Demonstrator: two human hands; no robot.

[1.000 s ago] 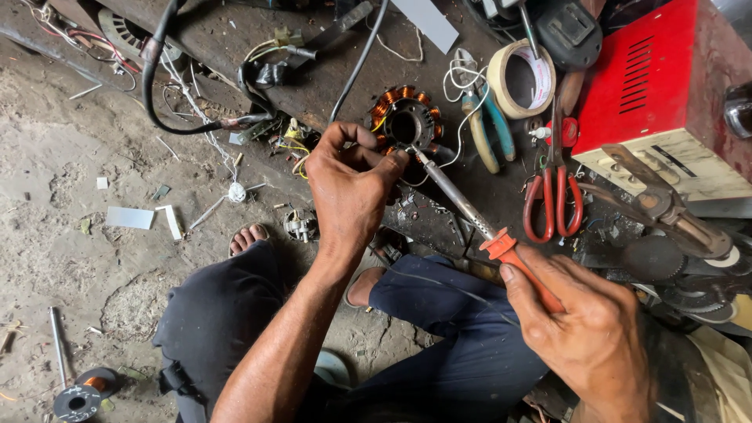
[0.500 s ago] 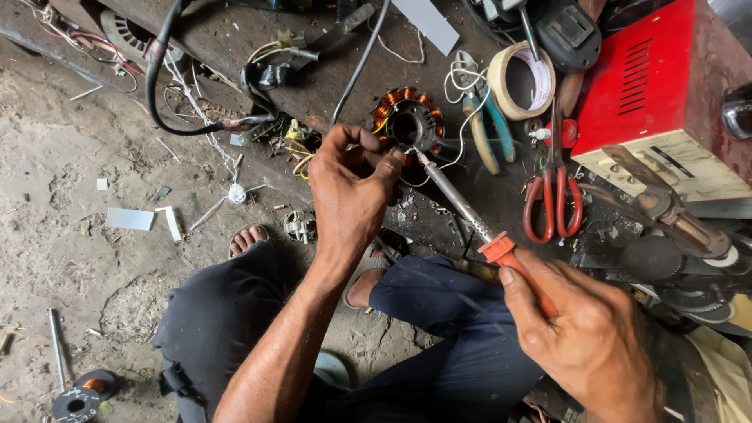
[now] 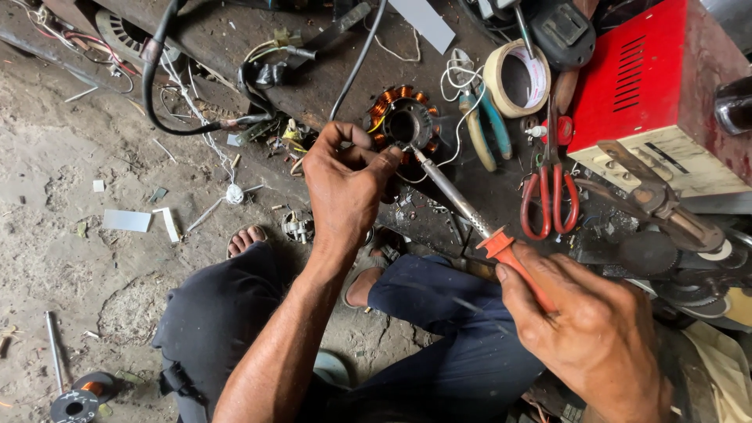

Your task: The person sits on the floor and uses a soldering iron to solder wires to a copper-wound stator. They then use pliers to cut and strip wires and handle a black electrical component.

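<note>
A round stator with copper windings (image 3: 403,117) lies on the dark, dirty work board (image 3: 313,86). My left hand (image 3: 345,184) is pinched at the stator's near edge, apparently on a thin wire too small to make out. My right hand (image 3: 587,333) grips the orange handle of a soldering iron (image 3: 462,207). Its metal shaft runs up and to the left, and its tip sits at the stator rim, right by my left fingertips.
Red-handled scissors (image 3: 548,188), teal-handled pliers (image 3: 482,129) and a tape roll (image 3: 517,78) lie right of the stator. A red metal box (image 3: 650,86) stands at the far right, with a metal clamp tool (image 3: 658,200) below it. Black cables (image 3: 168,86) cross the board. My sandalled feet rest on the dirt floor.
Both hands stay at the stator; my left fingers shift slightly at the rim and the iron's tip stays there.
</note>
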